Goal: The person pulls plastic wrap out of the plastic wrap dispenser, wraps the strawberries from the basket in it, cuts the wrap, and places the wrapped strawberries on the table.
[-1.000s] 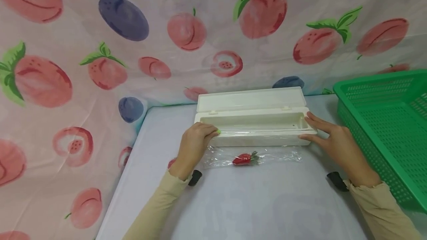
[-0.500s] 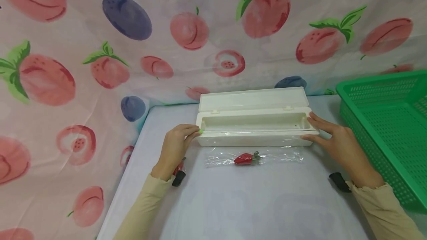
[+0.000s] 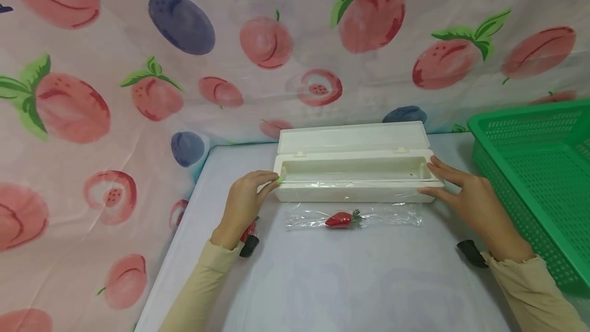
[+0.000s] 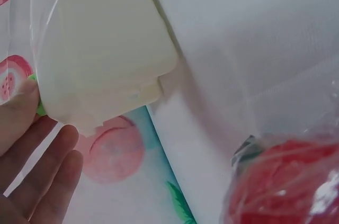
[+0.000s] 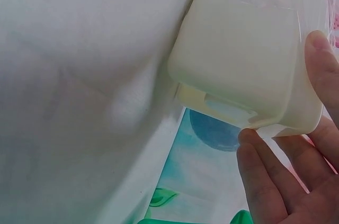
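A long white cling film dispenser [image 3: 355, 192] stands on the table with its lid [image 3: 355, 138] tipped back. Between thumb and fingers, my left hand [image 3: 246, 199] pinches its small green slide cutter [image 3: 279, 181] at the left end. At the other end my right hand [image 3: 465, 193] grips the box, thumb at the front and fingers on the end wall [image 5: 233, 49]. Clear film [image 3: 387, 214] hangs from the front edge onto the table. A red strawberry [image 3: 338, 220] with green leaves lies at this film. Another red piece in clear wrap [image 4: 291, 181] is beside my left wrist, partly hidden.
A green perforated basket [image 3: 488, 163] stands to the right, close to my right forearm. Behind the dispenser hangs a fruit-printed cloth [image 3: 221, 132], which also covers the left side. White cloth [image 3: 350, 286] covers the table.
My left hand has slid leftward along the dispenser's front edge with the green cutter, to the left end, and stays there. The right hand keeps its grip; the view shifts slightly.
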Demonstrator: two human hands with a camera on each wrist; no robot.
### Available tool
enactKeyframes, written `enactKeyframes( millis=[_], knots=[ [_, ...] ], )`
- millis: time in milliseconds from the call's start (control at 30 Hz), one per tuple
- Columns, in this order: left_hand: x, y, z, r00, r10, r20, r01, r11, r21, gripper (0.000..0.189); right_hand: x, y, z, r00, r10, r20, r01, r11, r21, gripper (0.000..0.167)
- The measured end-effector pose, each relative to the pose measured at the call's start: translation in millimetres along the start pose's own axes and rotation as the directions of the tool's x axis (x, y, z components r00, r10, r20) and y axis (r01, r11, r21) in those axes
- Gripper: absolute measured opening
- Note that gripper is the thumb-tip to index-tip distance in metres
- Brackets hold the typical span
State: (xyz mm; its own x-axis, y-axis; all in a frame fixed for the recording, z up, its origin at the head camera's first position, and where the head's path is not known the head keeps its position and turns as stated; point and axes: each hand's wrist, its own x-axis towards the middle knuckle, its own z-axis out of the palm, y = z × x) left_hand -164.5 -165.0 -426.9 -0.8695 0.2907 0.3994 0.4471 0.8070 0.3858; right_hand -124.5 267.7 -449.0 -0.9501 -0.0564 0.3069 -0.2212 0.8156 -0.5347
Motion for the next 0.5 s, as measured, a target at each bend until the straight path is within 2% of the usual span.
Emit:
enactKeyframes(
  millis=[367, 500],
  knots=[
    [1.7, 1.7, -3.6, 0.999, -0.040, 0.017, 0.040, 0.999, -0.004, 0.021, 0.0, 0.1, -0.2, 1.000, 0.021, 0.018, -0.021, 1.000, 0.010, 0.072],
    [0.9, 5.1, -4.3, 0.998, -0.056, -0.004, 0.056, 0.998, 0.011, 0.021, 0.3, 0.4, 0.0, 1.000, 0.014, 0.016, -0.014, 1.000, 0.007, 0.073]
  ],
)
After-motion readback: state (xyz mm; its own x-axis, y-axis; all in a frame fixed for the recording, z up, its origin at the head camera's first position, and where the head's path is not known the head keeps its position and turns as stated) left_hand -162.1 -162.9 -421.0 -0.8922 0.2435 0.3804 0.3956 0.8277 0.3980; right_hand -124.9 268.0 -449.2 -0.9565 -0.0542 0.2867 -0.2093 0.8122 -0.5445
